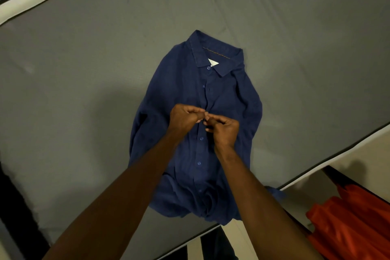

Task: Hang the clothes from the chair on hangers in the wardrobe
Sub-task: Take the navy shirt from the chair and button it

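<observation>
A dark blue button-up shirt [223, 95] lies front-up on a grey bed [84, 69], collar at the far end, hem bunched at the near edge. Several blue buttons run down its front. My left hand [185, 117] and my right hand [223, 131] meet at the middle of the placket. Both pinch the shirt's front edges at a button there, fingers curled. No hanger and no wardrobe is in view.
The bed's pale edge [337, 154] runs diagonally at the right and at the top left. An orange-red cloth [348, 224] lies at the lower right beside the bed. A dark strip borders the left edge.
</observation>
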Demonstrator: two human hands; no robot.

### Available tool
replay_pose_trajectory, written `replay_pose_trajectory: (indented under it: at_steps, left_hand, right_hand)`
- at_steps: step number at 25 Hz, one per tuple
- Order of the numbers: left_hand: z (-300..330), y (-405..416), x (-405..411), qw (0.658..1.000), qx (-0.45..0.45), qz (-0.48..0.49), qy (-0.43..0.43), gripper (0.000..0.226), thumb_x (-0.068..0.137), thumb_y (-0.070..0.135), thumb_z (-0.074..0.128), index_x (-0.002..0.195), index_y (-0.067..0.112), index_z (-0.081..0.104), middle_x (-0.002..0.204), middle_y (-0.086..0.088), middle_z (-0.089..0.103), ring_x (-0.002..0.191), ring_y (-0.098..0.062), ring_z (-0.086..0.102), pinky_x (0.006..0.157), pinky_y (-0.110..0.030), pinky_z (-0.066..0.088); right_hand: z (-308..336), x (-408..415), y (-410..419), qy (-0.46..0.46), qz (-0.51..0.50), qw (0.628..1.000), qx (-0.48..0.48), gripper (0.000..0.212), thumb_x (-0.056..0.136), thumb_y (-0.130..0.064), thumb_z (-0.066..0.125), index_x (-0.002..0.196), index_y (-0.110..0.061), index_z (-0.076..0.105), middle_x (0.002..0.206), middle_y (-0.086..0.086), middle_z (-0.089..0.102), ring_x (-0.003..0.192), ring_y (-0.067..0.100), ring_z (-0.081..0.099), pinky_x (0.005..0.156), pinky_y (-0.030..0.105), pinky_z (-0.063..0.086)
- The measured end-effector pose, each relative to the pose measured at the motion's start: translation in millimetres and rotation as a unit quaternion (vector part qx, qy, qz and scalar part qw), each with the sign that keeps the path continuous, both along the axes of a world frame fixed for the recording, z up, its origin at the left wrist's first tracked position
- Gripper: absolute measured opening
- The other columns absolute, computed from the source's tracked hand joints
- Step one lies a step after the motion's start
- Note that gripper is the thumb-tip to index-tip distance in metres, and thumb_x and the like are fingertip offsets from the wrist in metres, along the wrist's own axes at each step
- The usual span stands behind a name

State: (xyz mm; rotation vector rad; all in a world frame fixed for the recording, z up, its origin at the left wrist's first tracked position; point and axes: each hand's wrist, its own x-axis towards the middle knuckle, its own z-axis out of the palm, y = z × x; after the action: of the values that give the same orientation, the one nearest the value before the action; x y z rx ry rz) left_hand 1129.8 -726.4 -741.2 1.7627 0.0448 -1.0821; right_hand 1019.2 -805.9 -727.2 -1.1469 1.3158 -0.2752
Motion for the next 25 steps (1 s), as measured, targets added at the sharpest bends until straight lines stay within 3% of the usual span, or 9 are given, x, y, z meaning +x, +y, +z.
replay_pose_trajectory:
  at_steps: [3, 9, 15, 18, 22, 25]
  left_hand:
    - [0, 0, 2, 1.000, 0.009, 0.011, 0.006, 0.020, 0.075, 0.012, 0.090, 0.089, 0.005, 0.080, 0.081, -0.008, 0.078, 0.079, -0.019, 0.077, 0.071, -0.028, 0.063]
    - [-6, 2, 7, 1.000, -0.006, 0.015, 0.026, 0.010, 0.083, 0.005, 0.083, 0.084, 0.004, 0.072, 0.076, -0.012, 0.075, 0.074, -0.019, 0.076, 0.067, -0.030, 0.062]
    - [-9, 10, 9, 0.998, -0.044, 0.002, 0.035, 0.018, 0.086, -0.001, 0.077, 0.100, 0.004, 0.070, 0.087, -0.016, 0.075, 0.080, -0.022, 0.075, 0.070, -0.030, 0.062]
    - [-7, 7, 8, 0.999, -0.022, -0.005, 0.025, 0.018, 0.086, -0.004, 0.075, 0.098, 0.006, 0.067, 0.086, -0.015, 0.071, 0.078, -0.021, 0.072, 0.067, -0.028, 0.062]
    - [-17, 5, 3, 0.996, 0.057, -0.035, -0.051, 0.017, 0.077, 0.015, 0.078, 0.088, 0.022, 0.067, 0.082, -0.008, 0.074, 0.078, -0.026, 0.075, 0.074, -0.045, 0.064]
    - [-10, 0, -1, 0.994, 0.059, -0.046, -0.080, 0.018, 0.076, 0.021, 0.077, 0.090, 0.025, 0.066, 0.077, -0.003, 0.074, 0.075, -0.022, 0.074, 0.075, -0.048, 0.063]
  right_hand:
    - [0, 6, 0, 0.014, -0.002, 1.000, -0.006, 0.002, 0.084, 0.001, 0.078, 0.084, 0.000, 0.079, 0.074, 0.013, 0.076, 0.070, 0.036, 0.074, 0.063, 0.044, 0.062]
    - [-1, 9, -2, 0.021, 0.016, 1.000, -0.012, 0.006, 0.079, -0.003, 0.084, 0.078, -0.002, 0.079, 0.070, 0.012, 0.075, 0.063, 0.027, 0.071, 0.058, 0.035, 0.058]
    - [3, 17, -4, 0.030, 0.000, 0.999, 0.025, 0.004, 0.079, 0.003, 0.077, 0.076, 0.002, 0.076, 0.074, 0.019, 0.074, 0.061, 0.020, 0.066, 0.056, 0.029, 0.054]
    - [4, 21, -5, 0.039, -0.025, 0.997, 0.061, 0.004, 0.079, 0.010, 0.071, 0.079, 0.008, 0.074, 0.076, 0.019, 0.074, 0.062, 0.015, 0.065, 0.055, 0.022, 0.051]
    - [2, 15, -11, 0.050, 0.022, 0.996, 0.068, 0.003, 0.082, 0.006, 0.073, 0.080, 0.006, 0.075, 0.079, 0.023, 0.074, 0.065, 0.020, 0.066, 0.064, 0.033, 0.058]
    - [5, 17, -23, 0.074, 0.055, 0.996, 0.011, 0.014, 0.079, 0.006, 0.069, 0.075, -0.004, 0.077, 0.073, 0.010, 0.075, 0.066, 0.020, 0.069, 0.070, 0.039, 0.061]
